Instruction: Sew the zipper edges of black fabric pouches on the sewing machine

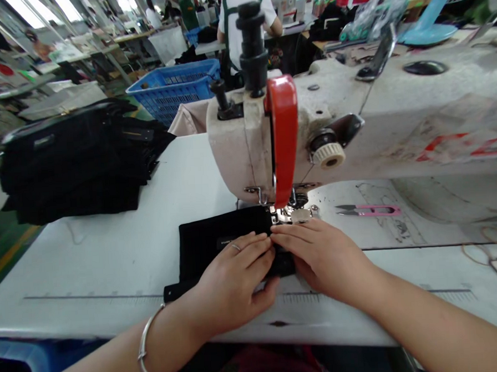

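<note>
A black fabric piece (201, 244) with a small label (225, 242) lies flat on the white sewing table (165, 185). Its right end sits at the presser foot of the sewing machine (230, 153), below the red guard (285, 134). My left hand (240, 281) rests on the fabric with fingers stretched out, pressing it down. Close beside it, my right hand (319, 254) lies with extended fingers at the fabric's right edge, just in front of the presser foot. The fingertips of both hands nearly meet. The fabric beneath the hands is partly hidden.
Pink-handled thread snips (370, 209) lie right of the needle area. A tall pile of black fabric pieces (72, 162) stands at the table's left. Behind are a blue basket (176, 87), a person (234, 26) and a blue fan (429, 29). A blue bin (36, 358) is at lower left.
</note>
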`<state>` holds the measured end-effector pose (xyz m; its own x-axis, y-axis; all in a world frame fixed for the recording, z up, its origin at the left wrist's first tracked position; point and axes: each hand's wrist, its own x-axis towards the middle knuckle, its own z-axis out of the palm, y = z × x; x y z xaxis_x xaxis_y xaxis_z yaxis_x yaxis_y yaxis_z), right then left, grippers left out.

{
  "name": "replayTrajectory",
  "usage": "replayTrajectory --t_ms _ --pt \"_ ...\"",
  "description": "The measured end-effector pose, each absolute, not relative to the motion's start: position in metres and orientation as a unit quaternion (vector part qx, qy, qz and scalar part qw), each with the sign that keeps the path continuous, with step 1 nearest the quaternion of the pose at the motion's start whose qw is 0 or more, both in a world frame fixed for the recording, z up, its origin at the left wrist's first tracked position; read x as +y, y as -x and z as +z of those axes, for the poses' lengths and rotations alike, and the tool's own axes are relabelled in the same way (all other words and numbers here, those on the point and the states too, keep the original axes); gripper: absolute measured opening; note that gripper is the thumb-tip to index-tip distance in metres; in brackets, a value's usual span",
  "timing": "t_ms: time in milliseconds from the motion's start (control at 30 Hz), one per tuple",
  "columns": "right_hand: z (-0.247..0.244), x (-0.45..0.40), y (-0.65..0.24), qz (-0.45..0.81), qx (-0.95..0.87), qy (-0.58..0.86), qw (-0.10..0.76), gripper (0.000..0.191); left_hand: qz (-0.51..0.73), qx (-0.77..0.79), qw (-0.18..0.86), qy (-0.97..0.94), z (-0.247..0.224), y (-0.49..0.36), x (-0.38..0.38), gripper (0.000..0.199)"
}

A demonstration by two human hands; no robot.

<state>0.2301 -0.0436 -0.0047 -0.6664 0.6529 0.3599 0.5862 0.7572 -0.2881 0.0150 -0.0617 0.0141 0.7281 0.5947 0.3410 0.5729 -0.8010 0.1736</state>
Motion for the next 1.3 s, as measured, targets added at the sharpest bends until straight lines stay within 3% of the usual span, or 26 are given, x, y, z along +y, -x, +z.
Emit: replayTrajectory --t_ms 233,500,667,1133,1300 --pt "-0.006 -0.043 -0.230 0.086 -0.901 0.368 0.213 0.035 0.194 0.312 0.046 -0.929 0.009 -0.011 -0.040 0.036" --pt "-0.010 -0.040 -0.229 0.115 -0.887 0.392 0.215 0.048 0.191 0.290 0.060 -0.936 0.012 -0.005 -0.019 0.032" --pt "-0.007 -0.043 -0.230 0.133 -0.882 0.394 0.220 0.044 0.214 0.342 0.055 -0.914 0.008 -0.005 -0.034 0.029" --pt "-0.005 -0.040 -0.223 0.121 -0.873 0.420 0.215 0.044 0.199 0.300 0.035 -0.932 0.005 -0.001 -0.009 0.027" --pt "-0.002 -0.038 -0.229 0.094 -0.837 0.465 0.274 0.027 0.181 0.247 0.101 -0.947 0.005 0.018 0.015 0.029"
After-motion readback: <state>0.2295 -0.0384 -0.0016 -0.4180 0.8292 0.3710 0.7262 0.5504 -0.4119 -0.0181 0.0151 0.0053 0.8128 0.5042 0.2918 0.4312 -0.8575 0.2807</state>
